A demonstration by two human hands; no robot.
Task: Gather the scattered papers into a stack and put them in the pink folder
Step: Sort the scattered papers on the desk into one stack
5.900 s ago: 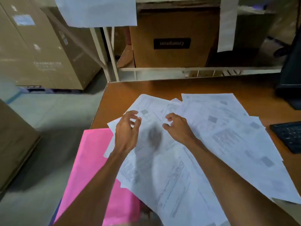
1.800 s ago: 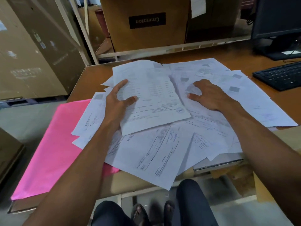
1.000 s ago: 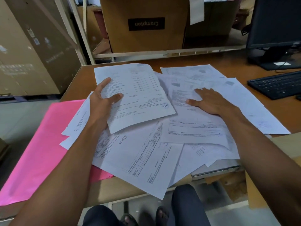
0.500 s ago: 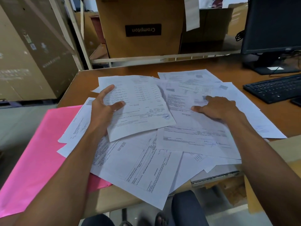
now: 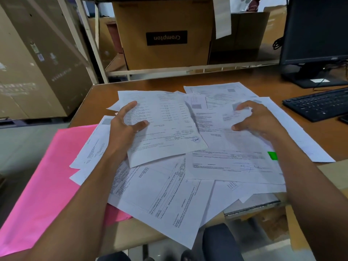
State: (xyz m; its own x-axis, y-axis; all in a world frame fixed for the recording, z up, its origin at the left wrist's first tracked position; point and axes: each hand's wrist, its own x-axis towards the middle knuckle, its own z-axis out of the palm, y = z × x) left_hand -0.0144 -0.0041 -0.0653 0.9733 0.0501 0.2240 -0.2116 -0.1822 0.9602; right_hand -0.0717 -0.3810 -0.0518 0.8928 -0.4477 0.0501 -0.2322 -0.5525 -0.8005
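Several printed white papers (image 5: 165, 196) lie scattered and overlapping across the brown desk (image 5: 263, 81). My left hand (image 5: 124, 129) grips the left edge of one sheet (image 5: 165, 129), thumb on top, and holds it above the pile. My right hand (image 5: 258, 121) pinches another sheet (image 5: 226, 132) at its upper part, fingers curled and the paper lifting. The pink folder (image 5: 43, 181) lies at the desk's left side, partly under the papers and hanging over the front edge.
A black keyboard (image 5: 318, 104) and a monitor (image 5: 316, 34) stand at the right. Behind the desk is a metal rack (image 5: 188, 70) with a brown Crompton carton (image 5: 162, 32). Large cartons (image 5: 37, 63) stand at the left. A knee (image 5: 220, 242) shows below the desk edge.
My right hand went from lying flat on the papers to curling and pinching a sheet upward. My left hand keeps hold of its sheet. The view moved slightly closer.
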